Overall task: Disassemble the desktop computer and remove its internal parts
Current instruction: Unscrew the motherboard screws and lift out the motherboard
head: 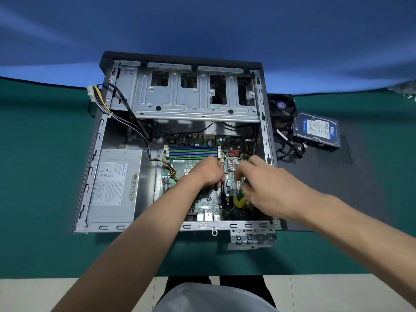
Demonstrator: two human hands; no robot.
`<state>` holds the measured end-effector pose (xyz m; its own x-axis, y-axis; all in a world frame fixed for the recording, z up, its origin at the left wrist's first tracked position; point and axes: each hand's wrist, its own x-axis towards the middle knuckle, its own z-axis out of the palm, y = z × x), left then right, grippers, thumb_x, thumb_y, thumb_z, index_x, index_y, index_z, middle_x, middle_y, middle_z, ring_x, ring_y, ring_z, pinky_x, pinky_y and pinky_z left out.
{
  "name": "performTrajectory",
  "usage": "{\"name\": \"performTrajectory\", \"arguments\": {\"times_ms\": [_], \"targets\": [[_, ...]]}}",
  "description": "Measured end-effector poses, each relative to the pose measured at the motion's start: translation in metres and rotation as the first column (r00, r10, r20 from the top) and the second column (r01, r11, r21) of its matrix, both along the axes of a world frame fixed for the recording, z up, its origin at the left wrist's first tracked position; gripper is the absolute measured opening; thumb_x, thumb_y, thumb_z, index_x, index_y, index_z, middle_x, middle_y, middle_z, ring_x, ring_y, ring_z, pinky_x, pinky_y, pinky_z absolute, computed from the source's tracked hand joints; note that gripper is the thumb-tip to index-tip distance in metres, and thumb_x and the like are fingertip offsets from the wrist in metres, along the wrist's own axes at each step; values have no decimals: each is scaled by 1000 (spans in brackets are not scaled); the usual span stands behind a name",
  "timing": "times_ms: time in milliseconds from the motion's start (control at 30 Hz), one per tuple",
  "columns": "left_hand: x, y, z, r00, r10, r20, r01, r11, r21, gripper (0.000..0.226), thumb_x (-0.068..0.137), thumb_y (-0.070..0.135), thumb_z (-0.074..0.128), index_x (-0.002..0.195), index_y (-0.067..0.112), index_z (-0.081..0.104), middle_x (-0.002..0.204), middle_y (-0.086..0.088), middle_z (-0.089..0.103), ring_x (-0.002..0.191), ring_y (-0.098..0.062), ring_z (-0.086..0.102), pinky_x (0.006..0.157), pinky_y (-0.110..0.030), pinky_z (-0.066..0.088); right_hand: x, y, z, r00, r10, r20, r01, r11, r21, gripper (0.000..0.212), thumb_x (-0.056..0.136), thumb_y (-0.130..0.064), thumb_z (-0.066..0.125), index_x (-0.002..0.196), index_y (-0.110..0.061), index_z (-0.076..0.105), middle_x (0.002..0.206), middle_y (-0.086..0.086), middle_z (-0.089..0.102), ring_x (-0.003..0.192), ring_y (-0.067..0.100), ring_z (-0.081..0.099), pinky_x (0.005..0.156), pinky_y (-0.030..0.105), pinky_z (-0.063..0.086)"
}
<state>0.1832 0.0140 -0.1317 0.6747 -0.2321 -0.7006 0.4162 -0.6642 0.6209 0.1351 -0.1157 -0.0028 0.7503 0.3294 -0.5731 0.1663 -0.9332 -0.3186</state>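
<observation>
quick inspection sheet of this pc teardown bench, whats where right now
surface: green mat on the table.
job's things: open computer case lying flat; motherboard and power supply inside; drive cage empty.
clutter: hard drive, cooler fan, side panel, metal bracket outside the case.
grippers: left hand curled over the board, contents hidden; right hand grips a yellow-green screwdriver.
cables: power bundle over the case's left wall; black leads beside the drive.
surroundings: blue backdrop.
</observation>
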Motion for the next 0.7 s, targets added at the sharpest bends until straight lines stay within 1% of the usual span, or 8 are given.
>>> {"name": "performTrajectory", "arguments": {"times_ms": [67,167,233,300,433,533,600,700], "targets": [[0,0,0,1000,-9,13,9,1000,12,34,87,4,43,60,14,62,57,-3,62,61,-19,54,60,-26,43,0,2,2,998,-7,-67,10,999,47,27,88,-18,56,105,-31,40,102,-10,34,74,7,47,56,22,33],[0,0,-1,1000,-6,15,6,1000,20,36,87,4,46,55,15,59,50,1,58,55,-17,51,56,-24,40,0,5,0,1000,14,3,-14,1000,23,17,93,-35,52,104,-28,42,101,-8,40,82,13,51,67,28,38],[0,0,-1,1000,-16,26,15,999,34,37,86,4,48,52,17,57,47,3,55,51,-14,48,52,-23,36,3,5,-2,1000,18,-15,-17,998,66,9,94,-28,49,102,-26,45,102,-7,43,81,10,52,65,24,37],[1,0,-1,999,-30,34,29,999,43,37,87,6,49,53,17,56,49,3,55,51,-12,48,51,-23,35,6,6,-1,997,23,-67,-18,997,76,21,89,-24,56,107,-27,46,101,-10,40,75,3,46,59,18,32],[2,0,-1,999,-41,28,40,999,36,30,88,5,49,59,11,54,58,-2,52,59,-18,47,57,-26,36,3,7,-4,995,-17,95,12,999,44,31,96,-45,42,116,-23,50,99,-9,48,90,16,53,74,29,39],[2,0,-1,997,-61,40,59,998,32,29,88,5,49,60,11,50,57,-3,49,56,-19,44,56,-28,33,1,5,-4,996,-3,89,-5,996,85,39,95,-30,45,133,-26,42,124,-7,51,103,18,56,84,32,44],[1,0,-1,997,-71,42,70,997,27,29,88,5,47,59,11,47,57,-3,45,54,-18,41,53,-28,31,0,4,-2,999,4,37,-7,997,73,53,87,-27,54,137,-31,37,130,-12,43,95,14,54,81,29,42],[0,-2,-2,994,-100,46,98,994,46,27,89,9,48,62,13,48,60,-4,44,55,-19,39,54,-28,30,1,4,-1,995,6,96,-7,1000,11,32,92,-38,48,124,-30,48,120,-9,54,93,15,54,75,29,40]]}}
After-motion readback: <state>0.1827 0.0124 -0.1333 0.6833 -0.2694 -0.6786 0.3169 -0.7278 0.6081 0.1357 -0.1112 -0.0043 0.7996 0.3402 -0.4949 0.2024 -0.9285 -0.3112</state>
